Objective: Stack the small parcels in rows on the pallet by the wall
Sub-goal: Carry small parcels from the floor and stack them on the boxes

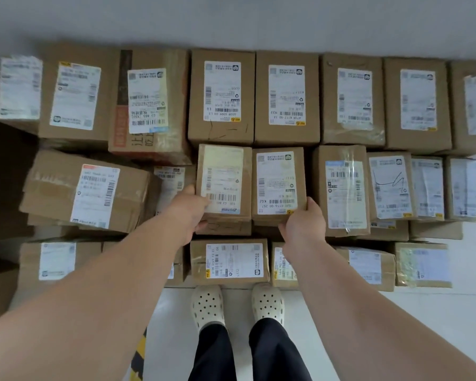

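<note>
1. The yellow-labelled parcel (224, 182), a small oblong carton of brown corrugated card with glossy tape over its faded label, sits in the middle row on top of other cartons. Its long side is touching the white-labelled parcel (278, 182), a similar carton with a crisp barcode label.
2. The left grip (191, 213), a bare hand, is closed round the near left corner of the yellow-labelled parcel, thumb on top and fingers curled under the near edge.
3. The right grip (304, 222) clasps the near right corner of the white-labelled parcel in the same way.
4. To the right stands a taped carton (341, 188) under wrinkled clear film. To the left lies a wide flat carton (88, 191), slightly tilted.
5. Behind them, the back row of cartons (221, 97) stands side by side along the matt grey wall (231, 17), labels upward.
6. Nearer, a front carton (230, 261) lies lower, just ahead of cream perforated clogs (206, 306) on the smooth pale floor (437, 325).
</note>
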`<action>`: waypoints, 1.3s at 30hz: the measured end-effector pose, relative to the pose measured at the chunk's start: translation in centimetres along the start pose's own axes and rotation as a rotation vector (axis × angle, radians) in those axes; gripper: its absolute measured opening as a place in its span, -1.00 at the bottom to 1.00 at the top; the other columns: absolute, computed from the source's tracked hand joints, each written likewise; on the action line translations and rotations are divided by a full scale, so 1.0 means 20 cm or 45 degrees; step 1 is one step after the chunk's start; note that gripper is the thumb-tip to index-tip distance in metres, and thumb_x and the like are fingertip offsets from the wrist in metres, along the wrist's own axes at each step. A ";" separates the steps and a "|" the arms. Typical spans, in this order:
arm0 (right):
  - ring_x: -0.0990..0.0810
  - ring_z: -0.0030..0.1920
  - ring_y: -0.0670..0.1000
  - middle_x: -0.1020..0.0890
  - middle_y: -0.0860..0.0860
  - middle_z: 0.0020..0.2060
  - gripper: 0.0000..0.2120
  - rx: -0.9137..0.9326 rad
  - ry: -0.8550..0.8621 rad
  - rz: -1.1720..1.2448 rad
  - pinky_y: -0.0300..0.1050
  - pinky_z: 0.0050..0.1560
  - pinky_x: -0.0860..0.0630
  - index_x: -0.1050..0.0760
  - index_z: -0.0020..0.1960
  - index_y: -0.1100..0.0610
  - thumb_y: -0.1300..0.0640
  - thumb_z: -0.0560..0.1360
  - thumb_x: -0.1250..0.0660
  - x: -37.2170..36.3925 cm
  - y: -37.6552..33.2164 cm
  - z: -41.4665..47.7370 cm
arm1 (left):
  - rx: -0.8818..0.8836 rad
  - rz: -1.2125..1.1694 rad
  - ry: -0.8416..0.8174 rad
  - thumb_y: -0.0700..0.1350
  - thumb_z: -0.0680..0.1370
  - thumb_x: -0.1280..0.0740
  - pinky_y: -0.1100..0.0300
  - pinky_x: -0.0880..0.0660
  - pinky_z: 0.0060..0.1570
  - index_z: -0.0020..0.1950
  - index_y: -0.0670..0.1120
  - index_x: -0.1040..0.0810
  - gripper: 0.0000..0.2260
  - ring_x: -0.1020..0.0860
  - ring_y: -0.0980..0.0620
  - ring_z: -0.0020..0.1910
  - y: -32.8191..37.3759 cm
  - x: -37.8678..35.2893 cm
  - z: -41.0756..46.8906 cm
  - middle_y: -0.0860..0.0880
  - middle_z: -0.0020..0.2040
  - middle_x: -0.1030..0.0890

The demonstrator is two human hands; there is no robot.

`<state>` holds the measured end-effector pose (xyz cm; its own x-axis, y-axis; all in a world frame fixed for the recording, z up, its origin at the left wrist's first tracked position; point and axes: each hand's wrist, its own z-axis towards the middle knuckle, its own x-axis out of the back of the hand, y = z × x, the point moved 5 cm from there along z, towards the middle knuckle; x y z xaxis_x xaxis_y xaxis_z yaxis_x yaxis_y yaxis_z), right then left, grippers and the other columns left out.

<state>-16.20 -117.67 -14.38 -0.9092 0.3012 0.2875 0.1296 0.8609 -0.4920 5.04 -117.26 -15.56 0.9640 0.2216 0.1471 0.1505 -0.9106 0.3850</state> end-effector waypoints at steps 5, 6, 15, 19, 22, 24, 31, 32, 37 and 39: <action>-0.47 0.25 0.38 -0.40 0.32 0.35 -0.47 0.090 0.019 -0.098 0.28 0.24 -0.47 -0.19 0.50 0.11 0.40 0.57 -0.10 -0.06 0.00 0.00 | -0.023 0.000 -0.073 -0.40 0.61 -0.11 0.13 -0.45 0.11 0.49 0.06 -0.35 -0.47 -0.54 0.01 0.18 0.00 -0.04 0.02 -0.03 0.23 -0.59; -0.47 0.25 0.38 -0.38 0.32 0.35 -0.45 0.088 0.010 -0.115 0.30 0.23 -0.47 -0.17 0.51 0.08 0.39 0.56 -0.10 -0.07 0.00 -0.01 | -0.031 0.021 -0.076 -0.41 0.60 -0.11 0.14 -0.45 0.13 0.50 0.06 -0.34 -0.45 -0.53 0.00 0.20 0.00 -0.04 0.02 -0.03 0.24 -0.58; -0.48 0.25 0.34 -0.36 0.27 0.40 -0.40 0.103 -0.068 -0.130 0.24 0.20 -0.48 -0.10 0.53 -0.02 0.36 0.57 -0.10 -0.06 -0.03 -0.11 | -0.098 0.265 -0.028 -0.29 0.59 -0.25 -0.01 -0.22 0.46 0.62 0.07 -0.01 -0.30 -0.32 -0.06 0.45 0.04 -0.02 -0.14 0.02 0.47 -0.39; -0.57 0.08 0.07 -0.43 -0.05 0.38 -0.35 0.086 -0.095 -0.224 -0.06 -0.10 -0.53 -0.02 0.59 -0.13 0.34 0.60 -0.04 -0.03 -0.08 -0.26 | -0.348 0.577 0.066 -0.22 0.57 -0.32 0.07 -0.49 0.16 0.53 0.01 -0.18 -0.42 -0.51 -0.07 0.20 0.12 0.03 -0.31 0.07 0.28 -0.44; -0.55 -0.06 0.03 -0.34 -0.02 0.47 -0.46 0.303 -0.151 -0.548 -0.08 -0.23 -0.52 -0.10 0.57 -0.11 0.19 0.64 -0.11 0.00 -0.17 -0.40 | -0.589 1.031 0.178 -0.03 0.55 -0.36 -0.01 -0.34 0.40 0.58 0.01 -0.10 -0.33 -0.32 -0.09 0.45 0.20 0.10 -0.48 0.00 0.51 -0.27; -0.52 0.23 0.12 -0.18 -0.01 0.54 -0.46 0.565 -0.194 -0.903 0.05 0.09 -0.56 -0.09 0.58 -0.05 0.14 0.65 -0.15 0.02 -0.25 -0.53 | -0.755 1.282 0.263 0.07 0.56 -0.35 -0.01 -0.17 0.49 0.61 -0.03 -0.02 -0.26 -0.13 -0.06 0.55 0.26 0.16 -0.61 -0.04 0.59 -0.14; 0.08 0.58 0.13 -0.01 0.07 0.59 -0.43 1.191 -0.094 -1.738 0.16 0.56 0.11 -0.04 0.59 0.00 0.00 0.64 -0.15 0.05 -0.55 -1.06 | -1.100 1.601 0.474 0.18 0.54 -0.33 0.00 -0.09 0.50 0.59 -0.01 -0.09 -0.28 -0.13 -0.06 0.55 0.47 0.38 -1.18 -0.05 0.57 -0.18; 0.10 0.59 0.13 0.00 0.07 0.59 -0.43 1.244 -0.098 -1.750 0.16 0.55 0.13 -0.04 0.59 0.00 -0.01 0.64 -0.16 0.05 -0.59 -1.14 | -1.118 1.623 0.501 0.19 0.55 -0.32 0.00 -0.07 0.51 0.59 -0.02 -0.07 -0.27 -0.11 -0.06 0.56 0.50 0.42 -1.27 -0.05 0.58 -0.16; 0.08 0.58 0.14 -0.04 0.08 0.58 -0.42 1.481 -0.162 -1.787 0.17 0.56 0.12 -0.04 0.59 0.00 -0.06 0.63 -0.15 0.04 -0.75 -1.58 | -1.208 1.606 0.632 0.18 0.56 -0.30 0.02 0.01 0.53 0.61 0.00 -0.01 -0.26 -0.05 -0.04 0.57 0.58 0.64 -1.70 -0.03 0.60 -0.10; 0.10 0.58 0.14 -0.03 0.07 0.59 -0.41 1.563 -0.207 -1.812 0.18 0.56 0.12 -0.03 0.59 0.00 -0.07 0.64 -0.14 0.03 -0.80 -1.75 | -1.219 1.619 0.702 0.21 0.56 -0.27 0.03 0.04 0.54 0.61 0.01 0.01 -0.26 -0.02 -0.03 0.58 0.59 0.71 -1.85 -0.02 0.61 -0.07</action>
<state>-5.03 -116.85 22.37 -0.1023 -0.3767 0.9207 -0.9025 -0.3540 -0.2452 12.41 -111.94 24.85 0.1429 -0.1595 0.9768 -0.9853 -0.1161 0.1252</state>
